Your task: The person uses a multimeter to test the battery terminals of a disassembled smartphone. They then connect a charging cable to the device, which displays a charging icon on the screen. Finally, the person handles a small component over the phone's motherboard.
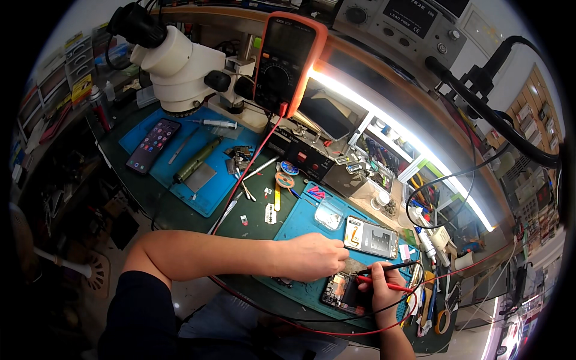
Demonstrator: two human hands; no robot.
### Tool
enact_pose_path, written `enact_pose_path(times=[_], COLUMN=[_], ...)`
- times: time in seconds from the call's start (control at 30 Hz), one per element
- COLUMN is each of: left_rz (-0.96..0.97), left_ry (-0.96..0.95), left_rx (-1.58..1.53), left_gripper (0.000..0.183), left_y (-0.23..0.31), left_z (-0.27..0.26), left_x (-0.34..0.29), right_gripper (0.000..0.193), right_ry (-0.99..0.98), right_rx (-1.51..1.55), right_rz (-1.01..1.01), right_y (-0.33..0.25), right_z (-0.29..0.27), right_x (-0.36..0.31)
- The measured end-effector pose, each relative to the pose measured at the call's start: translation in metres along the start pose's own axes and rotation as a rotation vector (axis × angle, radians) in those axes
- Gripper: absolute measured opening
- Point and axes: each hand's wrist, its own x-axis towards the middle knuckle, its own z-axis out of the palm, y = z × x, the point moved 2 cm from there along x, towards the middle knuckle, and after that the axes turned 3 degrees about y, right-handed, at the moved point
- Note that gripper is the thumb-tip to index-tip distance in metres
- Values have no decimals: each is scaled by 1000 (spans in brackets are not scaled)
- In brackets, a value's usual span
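My right hand (387, 294) is closed around two multimeter probes, a black probe (393, 266) and a red probe (390, 287), held together like chopsticks. Their tips point at an opened phone (336, 292) with its circuit board bared, lying on a blue work mat (300, 225). Just left of the phone's upper edge is my left hand (312, 257), its fingers curled together; whatever they may pinch is hidden. Beyond both hands lies a silver phone part (372, 239) with a cut-out frame. An orange-cased multimeter (287, 63) stands upright at the back, a red lead plugged into it.
A white microscope (180, 66) stands at the back left, above a second blue mat (198, 201) with a lit phone (153, 146). Near the middle are a small clear box (329, 214) and a razor blade (271, 213). Probe leads loop across the right front; tape (443, 322) lies there.
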Motion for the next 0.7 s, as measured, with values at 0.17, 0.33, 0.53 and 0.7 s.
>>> enact_pose_path(times=[0.17,0.33,0.53,0.7], left_rz=[-4,-12,8,-76], left_ry=[-2,-2,-23,-54], left_rx=[-4,-9,22,-9], left_gripper=[13,13,16,25], left_y=[1,0,3,1], left_z=[-1,-2,-1,-8], left_x=[0,-2,5,2], right_gripper=[17,17,18,20], right_ry=[-2,-8,24,5], right_rx=[-6,-5,0,-53], right_rz=[0,3,-30,-26], right_y=[-3,-4,-2,-2], right_z=[1,3,-3,4], right_x=[-1,0,-5,3])
